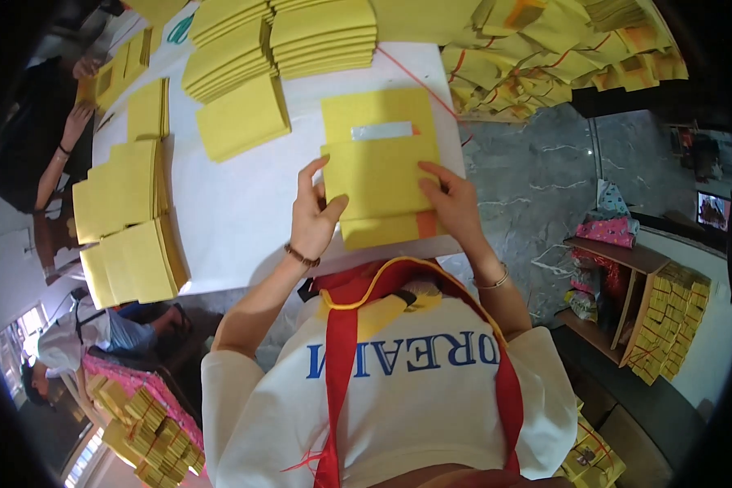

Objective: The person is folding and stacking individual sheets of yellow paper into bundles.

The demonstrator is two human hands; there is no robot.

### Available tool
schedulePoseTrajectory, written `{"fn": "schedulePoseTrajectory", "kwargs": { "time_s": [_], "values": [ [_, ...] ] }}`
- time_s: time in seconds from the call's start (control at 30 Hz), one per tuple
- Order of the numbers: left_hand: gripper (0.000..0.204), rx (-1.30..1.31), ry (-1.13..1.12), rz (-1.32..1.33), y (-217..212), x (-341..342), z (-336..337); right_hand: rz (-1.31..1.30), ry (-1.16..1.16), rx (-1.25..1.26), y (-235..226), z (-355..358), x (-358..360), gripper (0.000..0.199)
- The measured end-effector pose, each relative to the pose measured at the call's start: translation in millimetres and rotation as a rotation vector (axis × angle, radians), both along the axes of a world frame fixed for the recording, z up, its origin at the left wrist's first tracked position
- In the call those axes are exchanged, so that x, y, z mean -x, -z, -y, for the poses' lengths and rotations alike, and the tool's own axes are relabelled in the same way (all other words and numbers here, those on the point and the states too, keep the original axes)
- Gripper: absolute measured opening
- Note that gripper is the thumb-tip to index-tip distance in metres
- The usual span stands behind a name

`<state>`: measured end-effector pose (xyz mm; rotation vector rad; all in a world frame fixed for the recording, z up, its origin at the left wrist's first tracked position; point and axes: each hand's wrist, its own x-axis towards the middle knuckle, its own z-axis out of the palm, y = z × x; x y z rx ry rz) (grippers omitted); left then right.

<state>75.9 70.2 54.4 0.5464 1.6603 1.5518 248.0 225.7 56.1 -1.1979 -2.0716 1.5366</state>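
Observation:
In front of me, near the table's front edge, lies a small pile of yellow paper [382, 175] in overlapping layers. A pale strip [382, 130] shows near its far end, and orange patches peek out at the right side. My left hand [317, 213] pinches the left edge of the top yellow piece, thumb on top and index finger at the side. At the opposite edge my right hand [454, 203] grips the same piece, its thumb and index finger lying on the paper. The remaining fingers of both hands are partly hidden.
Stacks of yellow paper [325, 37] stand at the table's far side, others [134, 191] along its left. A co-worker's hands [81, 89] handle yellow paper at far left. Tied yellow bundles [545, 61] fill the far right; a wooden shelf [610, 252] stands right.

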Motion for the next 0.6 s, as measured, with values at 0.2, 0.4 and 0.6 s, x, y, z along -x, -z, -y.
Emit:
{"fn": "schedulePoseTrajectory", "kwargs": {
  "time_s": [0.2, 0.4, 0.6],
  "values": [
    [0.048, 0.154, 0.013, -1.198, -19, -3, -2, 0.095, 0.016, -0.081, -9, 1, 5, 0.027],
    [0.067, -0.119, 0.671, -1.494, -33, -35, -21, 0.009, 0.037, -0.104, 3, -1, 3, 0.028],
    [0.074, -0.003, 0.737, -1.309, -12, -33, -20, 0.081, 0.000, -0.153, -5, 1, 5, 0.029]
  ]
}}
